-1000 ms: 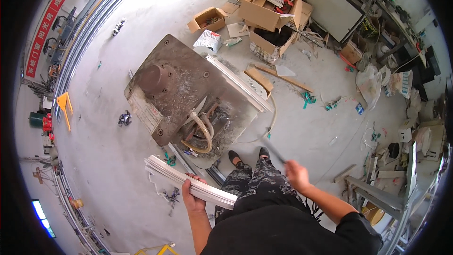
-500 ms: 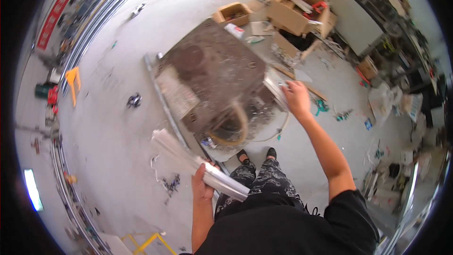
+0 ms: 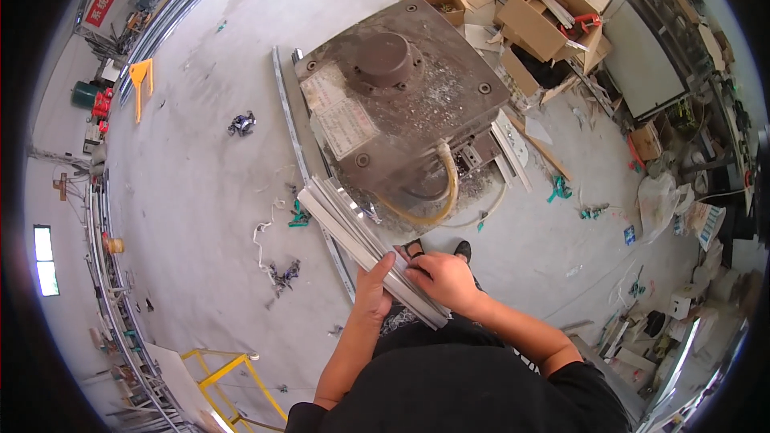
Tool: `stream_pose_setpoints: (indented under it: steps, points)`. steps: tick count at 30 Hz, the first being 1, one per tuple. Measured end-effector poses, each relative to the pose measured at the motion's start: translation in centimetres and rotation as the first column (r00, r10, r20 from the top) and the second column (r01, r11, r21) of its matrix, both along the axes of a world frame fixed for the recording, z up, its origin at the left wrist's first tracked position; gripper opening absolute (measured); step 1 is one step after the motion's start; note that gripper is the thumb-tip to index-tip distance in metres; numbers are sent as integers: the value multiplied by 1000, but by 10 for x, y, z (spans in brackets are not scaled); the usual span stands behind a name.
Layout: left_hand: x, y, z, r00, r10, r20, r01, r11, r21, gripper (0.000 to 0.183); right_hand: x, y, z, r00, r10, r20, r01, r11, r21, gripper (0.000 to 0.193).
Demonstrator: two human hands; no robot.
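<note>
A bundle of several long, pale metal profile strips (image 3: 353, 232) lies slantwise in front of my body, its far end pointing up and left. My left hand (image 3: 375, 287) is closed around the bundle near its lower end, thumb on top. From the right, my right hand (image 3: 443, 279) rests against the same strips with its fingers curled onto them; its fingertips are partly hidden. Beyond my hands stands a brown, dusty machine (image 3: 449, 56) with a round raised hub and a yellowish hose (image 3: 451, 184). More light-coloured strips (image 3: 510, 149) lean along its right side.
A long metal rail (image 3: 290, 120) runs along the machine's left side. Open cardboard boxes (image 3: 533, 28) stand at the far right, near a pale panel (image 3: 644, 52). Scraps (image 3: 285, 274) lie on the floor at left. A yellow frame (image 3: 233, 373) stands at lower left.
My right hand has come back from the strips at the machine's right side to the bundle in my left hand. The view has shifted, so the machine appears farther right.
</note>
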State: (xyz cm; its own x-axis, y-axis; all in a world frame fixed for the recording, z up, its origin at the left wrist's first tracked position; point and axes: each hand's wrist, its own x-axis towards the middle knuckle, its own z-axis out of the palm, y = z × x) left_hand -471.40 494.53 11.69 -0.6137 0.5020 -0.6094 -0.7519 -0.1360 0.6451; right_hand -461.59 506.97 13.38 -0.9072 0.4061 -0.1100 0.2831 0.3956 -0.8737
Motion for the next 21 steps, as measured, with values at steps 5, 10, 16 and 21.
stream_pose_setpoints:
  steps: [5,10,16,21]
  points:
    - [15,8,6,998,-54,43,54,999,2,30,19,8,-8,1000,-7,9,7,1000,-7,20]
    - [24,8,2,994,-72,80,73,997,-11,33,40,16,-8,990,-129,50,135,976,-168,17]
    - [22,3,-15,982,-89,168,73,992,100,33,82,26,-29,990,-142,19,127,812,-569,18]
    - [13,-11,-18,951,52,304,-132,959,249,30,125,52,-6,980,-23,198,67,973,-220,21]
